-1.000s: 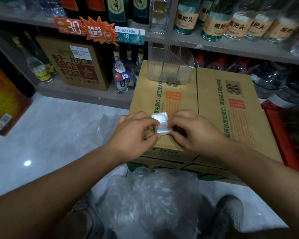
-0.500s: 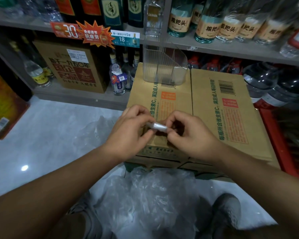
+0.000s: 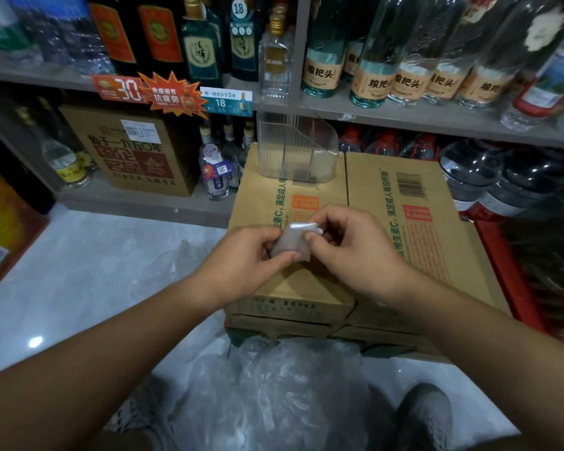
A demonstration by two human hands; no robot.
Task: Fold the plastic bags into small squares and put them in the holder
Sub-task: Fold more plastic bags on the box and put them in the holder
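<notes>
Item held: one folded plastic bag [image 3: 292,244], a small, pale, translucent packet, roughly square. It sits in the air above the near half of the left carton [image 3: 274,196], clear of its top.

The left hand [image 3: 241,255] has curled fingers [image 3: 261,234], with the thumb under the packet's lower edge, pinching its left side. The right hand [image 3: 355,252] also has curled fingers, with thumb and forefinger pinching the packet's upper right corner.

The holder [image 3: 297,148] is clear ribbed plastic with an open top. It stands upright at the far edge of the left carton, just beside the seam, well apart from both hands.

The right carton [image 3: 420,190] is brown cardboard with a printed barcode, touching the left carton. Both rest on further cartons.

The loose plastic bags [image 3: 274,395] form a crumpled clear heap at the cartons' near side, beside a grey shoe [image 3: 427,415].

One more crumpled bag [image 3: 173,265] lies on the pale floor [image 3: 79,271], left of the cartons.

The shelves [image 3: 404,117] are grey and stand behind the cartons, carrying bottles [image 3: 323,60] and price tags.
</notes>
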